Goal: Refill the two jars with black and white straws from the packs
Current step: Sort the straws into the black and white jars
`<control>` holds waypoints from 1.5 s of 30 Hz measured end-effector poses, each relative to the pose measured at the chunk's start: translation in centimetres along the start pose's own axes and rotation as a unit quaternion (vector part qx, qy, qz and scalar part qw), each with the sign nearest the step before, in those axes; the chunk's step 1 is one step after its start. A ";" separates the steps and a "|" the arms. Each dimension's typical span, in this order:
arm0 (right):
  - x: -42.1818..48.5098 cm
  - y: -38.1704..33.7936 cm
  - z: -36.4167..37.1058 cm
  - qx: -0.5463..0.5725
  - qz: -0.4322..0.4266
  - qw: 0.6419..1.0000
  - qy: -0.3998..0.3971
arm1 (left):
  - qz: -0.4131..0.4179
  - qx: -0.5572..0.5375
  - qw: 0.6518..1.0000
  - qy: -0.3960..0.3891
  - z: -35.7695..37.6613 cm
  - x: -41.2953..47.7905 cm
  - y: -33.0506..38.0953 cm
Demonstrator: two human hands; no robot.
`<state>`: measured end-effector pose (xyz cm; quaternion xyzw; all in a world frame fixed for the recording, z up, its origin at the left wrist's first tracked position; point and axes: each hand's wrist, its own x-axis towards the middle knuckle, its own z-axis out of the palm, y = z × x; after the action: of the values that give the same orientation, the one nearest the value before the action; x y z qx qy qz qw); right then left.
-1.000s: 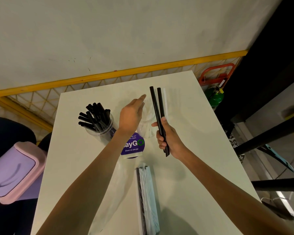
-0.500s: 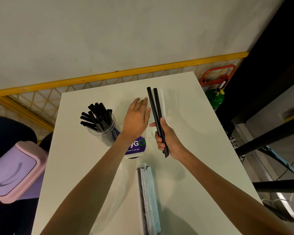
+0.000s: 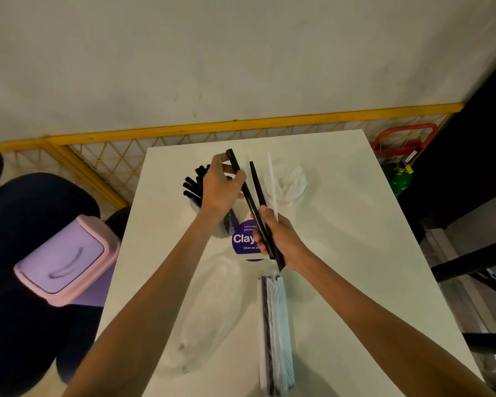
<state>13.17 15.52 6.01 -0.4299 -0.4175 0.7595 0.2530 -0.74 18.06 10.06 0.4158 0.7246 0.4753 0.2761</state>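
Both hands are over the middle of the white counter (image 3: 355, 253). The left hand (image 3: 221, 184) is raised, its fingertips and thumb pinching the upper part of a black straw (image 3: 248, 199) close to its top end. The right hand (image 3: 281, 239) is curled round the lower part of that same straw, and it also grips a second black straw (image 3: 257, 184) and a white straw (image 3: 272, 187). All three fan upward and away from the fist, and the black ones stick out below it. Behind the left hand stands the black jar (image 3: 194, 204), a clear jar packed with black straws and mostly hidden by the wrist. The white jar (image 3: 298, 196), clear and holding white straws, stands just beyond the right hand, with the white straw's tip in front of it. Between the forearms a purple label (image 3: 242, 239) shows, partly covered by the right hand's fingers. Nearer the person lies a pack (image 3: 275, 325) of black and white straws, lengthwise on the counter, and beside it on the left is a crumpled clear bag (image 3: 209, 308). A pink-and-purple bin (image 3: 60, 262) sits on the floor off the counter's left edge.
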 end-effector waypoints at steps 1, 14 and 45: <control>0.0 0.0 0.5 -0.002 -0.003 1.000 -0.006 | -0.005 0.001 1.000 0.003 -0.7 0.1 0.0; 1.2 1.3 3.5 -0.048 -0.018 0.998 0.041 | 0.252 0.000 0.948 0.195 -9.7 1.8 2.7; 2.6 1.3 4.8 -0.031 0.019 0.997 -0.061 | 0.285 0.340 0.889 0.113 -5.3 0.2 -10.8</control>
<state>7.66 14.76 5.10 -0.3985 -0.4475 0.7754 0.1994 -8.75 13.63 2.30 0.6162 0.7186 0.3017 -0.1139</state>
